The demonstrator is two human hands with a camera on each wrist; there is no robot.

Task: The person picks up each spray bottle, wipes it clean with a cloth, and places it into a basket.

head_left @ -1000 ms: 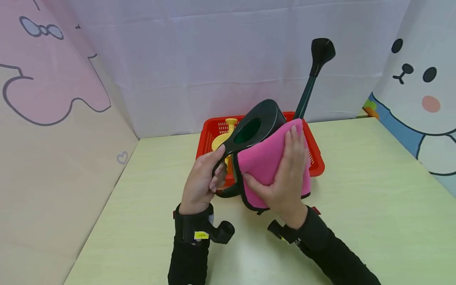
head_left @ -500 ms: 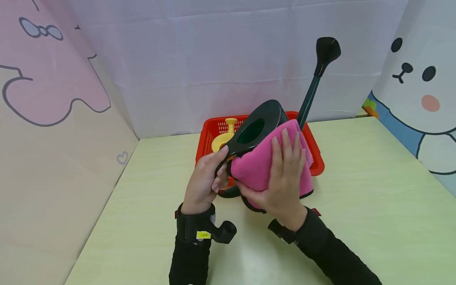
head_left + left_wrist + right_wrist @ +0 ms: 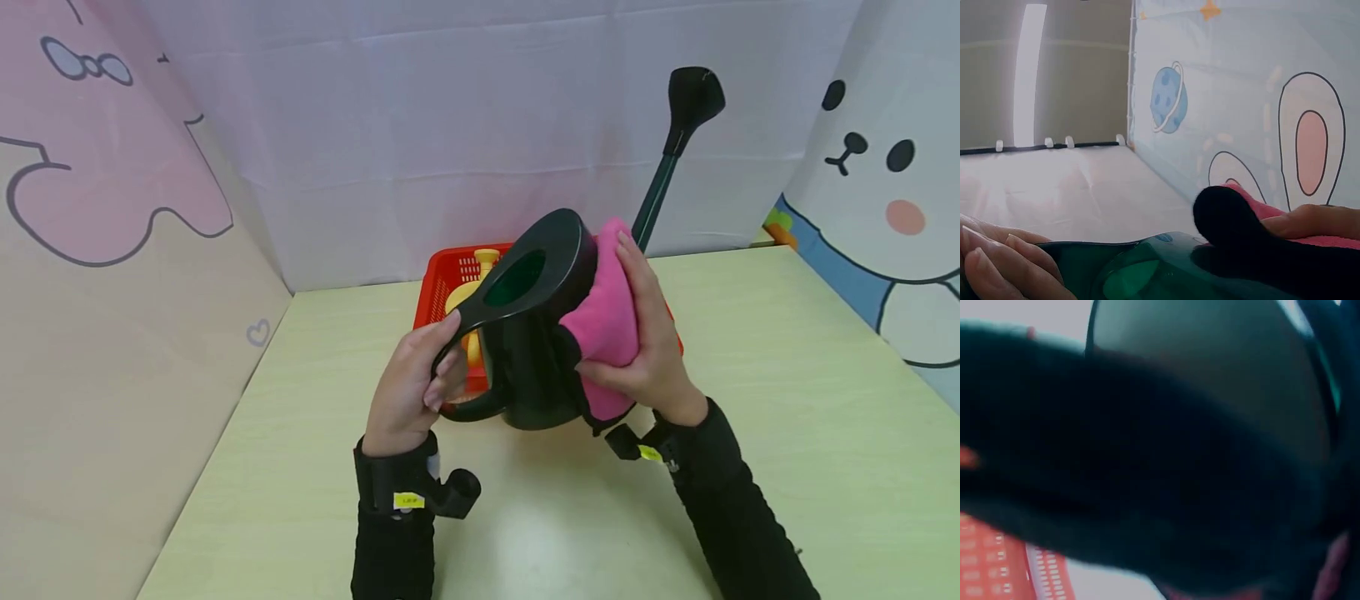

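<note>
My left hand [image 3: 412,379] grips the handle of a dark green watering can [image 3: 536,367], held tilted above the table. Its spout [image 3: 656,192] slants up to the right and ends in a black sprinkler head [image 3: 693,100]. Against the can's right side my right hand [image 3: 656,354] holds a pink cloth [image 3: 611,308] with black edging, thumb in front and fingers around the far side. In the left wrist view, left fingers [image 3: 1010,262] show beside the glossy can [image 3: 1135,269]. The right wrist view is blurred, mostly filled by the cloth's dark edging [image 3: 1116,450].
Behind the can, a red plastic basket [image 3: 441,287] stands on the pale table [image 3: 337,400] and contains a yellow item [image 3: 486,257], partly hidden. A white curtain [image 3: 420,125] closes off the back, with printed cartoon panels at both sides.
My right hand and the cloth have slid rightward from the front of the can to its right side, baring the front. The left hand keeps the handle, and the spout has tilted slightly right.
</note>
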